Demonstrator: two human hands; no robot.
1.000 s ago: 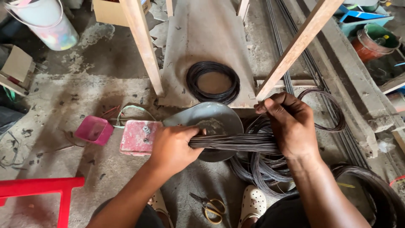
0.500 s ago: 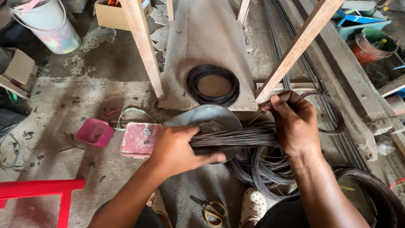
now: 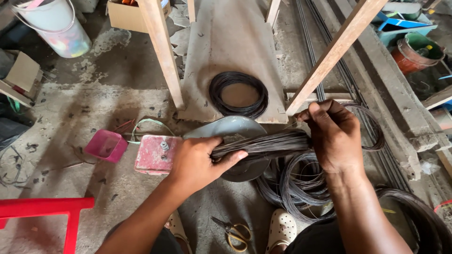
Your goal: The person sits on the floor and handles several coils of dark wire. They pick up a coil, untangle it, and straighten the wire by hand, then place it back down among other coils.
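The left hand [image 3: 197,162] has slid leftward along the wire bundle [image 3: 263,143]; the right hand [image 3: 334,136] stays clenched on it. Loose strands past the fingers could spring free.

Small pink plastic tub [image 3: 106,145] on the concrete floor, worn red metal box [image 3: 157,154] just beside it, yellow-handled scissors [image 3: 233,232] near a white perforated clog [image 3: 280,229], paint-splashed white bucket [image 3: 55,28], red metal frame [image 3: 47,209], slanting wooden posts [image 3: 160,47]
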